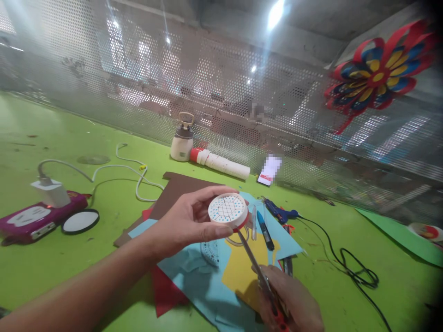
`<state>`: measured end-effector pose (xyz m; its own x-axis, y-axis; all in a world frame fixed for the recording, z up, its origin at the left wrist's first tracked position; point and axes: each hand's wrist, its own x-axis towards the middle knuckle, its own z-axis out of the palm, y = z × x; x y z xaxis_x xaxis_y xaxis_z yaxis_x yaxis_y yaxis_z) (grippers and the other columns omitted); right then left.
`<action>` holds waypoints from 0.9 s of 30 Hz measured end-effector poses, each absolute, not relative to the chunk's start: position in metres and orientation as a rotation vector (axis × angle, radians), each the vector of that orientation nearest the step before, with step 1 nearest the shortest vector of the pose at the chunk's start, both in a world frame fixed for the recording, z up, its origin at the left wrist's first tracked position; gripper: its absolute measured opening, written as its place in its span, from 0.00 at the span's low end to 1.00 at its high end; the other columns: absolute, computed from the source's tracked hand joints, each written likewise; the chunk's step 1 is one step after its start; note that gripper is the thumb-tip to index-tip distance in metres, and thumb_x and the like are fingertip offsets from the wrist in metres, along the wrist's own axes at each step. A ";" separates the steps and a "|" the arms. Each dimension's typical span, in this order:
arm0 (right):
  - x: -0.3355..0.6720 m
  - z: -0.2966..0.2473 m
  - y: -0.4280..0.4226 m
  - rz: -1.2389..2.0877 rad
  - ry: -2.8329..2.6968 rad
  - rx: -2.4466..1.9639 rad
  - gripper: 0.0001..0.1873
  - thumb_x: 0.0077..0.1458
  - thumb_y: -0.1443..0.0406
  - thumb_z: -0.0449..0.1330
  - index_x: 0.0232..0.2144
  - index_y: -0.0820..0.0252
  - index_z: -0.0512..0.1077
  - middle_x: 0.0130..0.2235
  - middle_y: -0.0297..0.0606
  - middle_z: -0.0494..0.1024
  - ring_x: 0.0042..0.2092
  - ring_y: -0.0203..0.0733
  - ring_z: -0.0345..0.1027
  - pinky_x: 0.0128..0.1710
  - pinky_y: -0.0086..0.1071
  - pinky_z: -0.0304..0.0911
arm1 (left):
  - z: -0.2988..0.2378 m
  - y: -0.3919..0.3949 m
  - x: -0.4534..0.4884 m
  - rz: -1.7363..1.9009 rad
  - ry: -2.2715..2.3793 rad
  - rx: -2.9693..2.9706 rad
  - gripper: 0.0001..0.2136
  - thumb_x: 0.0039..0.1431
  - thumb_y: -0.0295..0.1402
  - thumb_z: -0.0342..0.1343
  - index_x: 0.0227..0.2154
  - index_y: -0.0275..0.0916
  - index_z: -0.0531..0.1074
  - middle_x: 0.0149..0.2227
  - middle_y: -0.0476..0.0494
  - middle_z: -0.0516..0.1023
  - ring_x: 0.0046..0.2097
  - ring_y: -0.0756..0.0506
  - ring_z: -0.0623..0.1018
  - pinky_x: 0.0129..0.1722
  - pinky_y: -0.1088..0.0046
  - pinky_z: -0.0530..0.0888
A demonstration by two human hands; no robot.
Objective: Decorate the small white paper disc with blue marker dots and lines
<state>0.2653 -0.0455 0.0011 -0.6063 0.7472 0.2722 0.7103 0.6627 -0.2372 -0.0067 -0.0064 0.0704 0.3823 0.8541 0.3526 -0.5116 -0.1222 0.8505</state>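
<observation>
My left hand (pixel 194 216) grips a round white disc-shaped piece (pixel 227 208) by its rim, its face covered in blue dots and dark crossing lines. A red band shows along its lower edge. Closed around the red handles of a pair of scissors (pixel 258 267) is my right hand (pixel 290 295). The blades point up and left, with the tip at or close to the underside of the piece. Below lie light blue paper (pixel 183 276), yellow paper (pixel 238 258) and a clear protractor (pixel 210 253).
A blue glue gun (pixel 278 211), a blue marker (pixel 265 230) and a phone (pixel 270 170) lie to the right. Behind stand a sprayer bottle (pixel 182 143) and a white tube (pixel 224 164). A purple power strip (pixel 41 221) is at left. A paper flower (pixel 379 76) hangs upper right.
</observation>
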 end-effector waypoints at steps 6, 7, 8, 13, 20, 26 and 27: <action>0.252 -0.005 -0.040 0.214 -2.454 -1.359 0.04 0.51 0.62 0.60 0.28 0.53 0.75 0.21 0.32 0.75 0.19 0.35 0.64 0.17 0.26 0.52 | 0.067 -0.003 -0.008 1.204 0.436 1.254 0.26 0.47 0.32 0.71 0.50 0.36 0.71 0.49 0.35 0.80 0.52 0.38 0.78 0.51 0.64 0.73; 0.249 -0.007 -0.040 0.212 -2.429 -1.382 0.04 0.50 0.61 0.60 0.28 0.53 0.75 0.20 0.32 0.74 0.19 0.34 0.62 0.17 0.27 0.51 | 0.068 -0.004 -0.009 1.211 0.445 1.258 0.26 0.47 0.31 0.70 0.50 0.36 0.71 0.50 0.35 0.79 0.52 0.38 0.78 0.51 0.65 0.73; 0.248 -0.009 -0.042 0.209 -2.405 -1.401 0.05 0.50 0.61 0.60 0.28 0.53 0.75 0.20 0.32 0.73 0.18 0.34 0.62 0.17 0.27 0.51 | 0.068 -0.004 -0.009 1.214 0.450 1.263 0.26 0.47 0.31 0.70 0.50 0.36 0.71 0.51 0.34 0.79 0.51 0.39 0.78 0.50 0.65 0.74; 0.247 -0.006 -0.054 0.198 -2.376 -1.436 0.05 0.52 0.62 0.59 0.30 0.53 0.75 0.22 0.31 0.75 0.20 0.33 0.65 0.20 0.24 0.55 | 0.072 -0.007 -0.009 1.217 0.433 1.293 0.26 0.47 0.32 0.70 0.50 0.36 0.71 0.52 0.33 0.78 0.52 0.39 0.77 0.50 0.66 0.73; 0.253 0.005 -0.051 -0.052 -2.570 -1.237 0.05 0.52 0.66 0.58 0.30 0.53 0.74 0.21 0.29 0.76 0.18 0.31 0.66 0.18 0.23 0.55 | 0.073 -0.008 -0.011 1.231 0.420 1.274 0.23 0.48 0.31 0.69 0.49 0.38 0.73 0.49 0.35 0.80 0.47 0.40 0.79 0.46 0.65 0.74; 0.254 -0.001 -0.050 -0.175 -2.411 -1.059 0.03 0.51 0.67 0.58 0.28 0.54 0.71 0.20 0.31 0.74 0.19 0.35 0.68 0.19 0.25 0.58 | 0.069 -0.002 -0.014 1.228 0.378 1.191 0.25 0.47 0.34 0.70 0.50 0.38 0.73 0.48 0.35 0.80 0.47 0.39 0.79 0.47 0.63 0.73; 0.253 -0.001 -0.051 -0.132 -2.349 -1.091 0.03 0.52 0.66 0.59 0.27 0.53 0.71 0.20 0.31 0.74 0.20 0.36 0.68 0.20 0.26 0.59 | 0.068 -0.001 -0.014 1.223 0.370 1.172 0.26 0.46 0.35 0.70 0.50 0.38 0.73 0.49 0.35 0.79 0.46 0.39 0.79 0.46 0.64 0.73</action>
<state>0.2525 -0.0508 -0.0009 -0.5255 0.6797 0.5117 0.7327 0.6673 -0.1339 -0.0144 -0.0008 0.0677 0.3689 0.8635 0.3439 -0.5283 -0.1096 0.8419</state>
